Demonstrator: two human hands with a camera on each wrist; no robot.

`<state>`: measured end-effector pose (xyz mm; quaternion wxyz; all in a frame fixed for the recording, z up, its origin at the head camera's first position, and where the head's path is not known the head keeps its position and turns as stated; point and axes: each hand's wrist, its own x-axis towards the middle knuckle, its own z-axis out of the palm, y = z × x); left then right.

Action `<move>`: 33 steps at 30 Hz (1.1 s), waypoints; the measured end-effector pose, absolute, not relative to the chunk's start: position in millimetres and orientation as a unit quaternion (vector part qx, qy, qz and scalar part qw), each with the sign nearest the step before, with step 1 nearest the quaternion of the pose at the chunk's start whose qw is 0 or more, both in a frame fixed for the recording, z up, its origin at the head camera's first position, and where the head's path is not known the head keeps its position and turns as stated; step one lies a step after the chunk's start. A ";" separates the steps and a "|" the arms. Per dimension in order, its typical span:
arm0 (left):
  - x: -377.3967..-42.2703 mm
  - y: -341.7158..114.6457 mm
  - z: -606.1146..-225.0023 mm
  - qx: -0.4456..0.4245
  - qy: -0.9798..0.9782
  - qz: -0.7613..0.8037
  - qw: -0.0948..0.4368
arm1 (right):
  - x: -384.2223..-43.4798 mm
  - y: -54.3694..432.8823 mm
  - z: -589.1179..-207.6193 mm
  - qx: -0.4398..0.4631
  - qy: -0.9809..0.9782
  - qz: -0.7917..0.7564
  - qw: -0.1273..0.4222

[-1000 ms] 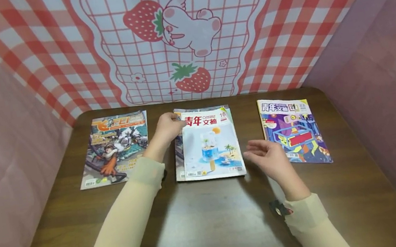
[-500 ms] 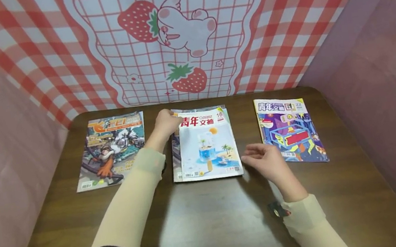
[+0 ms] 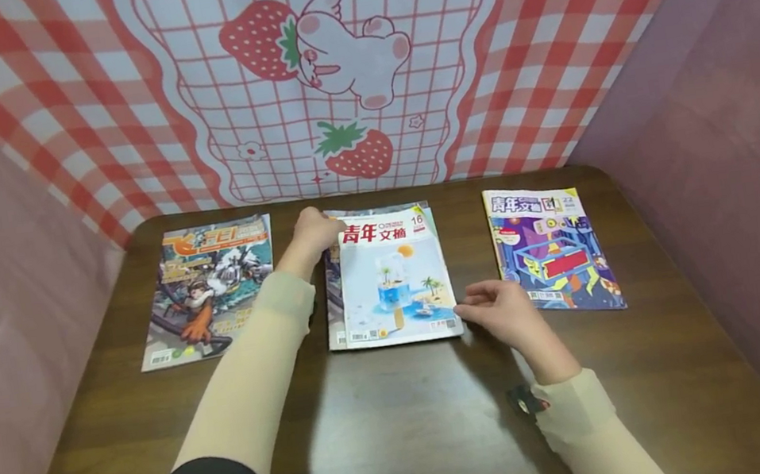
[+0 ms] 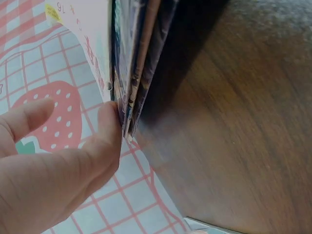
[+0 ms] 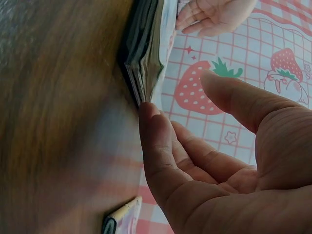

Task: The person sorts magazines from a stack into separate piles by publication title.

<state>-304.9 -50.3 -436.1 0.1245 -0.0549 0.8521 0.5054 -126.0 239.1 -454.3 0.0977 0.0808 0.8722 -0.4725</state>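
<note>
A stack of magazines lies mid-table, topped by a white magazine (image 3: 396, 283) with an ice-lolly beach picture. Beneath its left side shows a darker magazine (image 3: 335, 307). My left hand (image 3: 315, 233) is at the stack's upper left corner; in the left wrist view its fingertip (image 4: 109, 114) touches the side edges while the thumb stays apart. At the lower right corner is my right hand (image 3: 505, 312). In the right wrist view a fingertip (image 5: 148, 111) meets the page edges (image 5: 146, 68), with the thumb raised away from them.
To the left lies a magazine (image 3: 207, 292) with a fantasy character cover. A purple magazine (image 3: 555, 250) sits on the right. Behind the brown wooden table (image 3: 391, 428) hangs a red-checked strawberry cloth (image 3: 330, 75), with pink cloth (image 3: 709, 105) along the sides.
My right hand has moved left, from beside the stack to its lower right corner. The left hand stays at the upper left corner. The whole view has shifted slightly.
</note>
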 end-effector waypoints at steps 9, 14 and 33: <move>-307.2 -51.2 -432.0 -0.071 0.818 0.549 0.155 | -134.5 227.7 -464.0 0.079 0.889 -0.437 0.108; -308.5 -48.8 -429.9 -0.075 0.813 0.552 0.169 | -136.9 224.5 -465.4 0.086 0.897 -0.418 0.110; -314.2 -36.3 -426.3 -0.136 0.743 0.617 0.220 | -137.7 226.3 -465.6 0.085 0.900 -0.411 0.117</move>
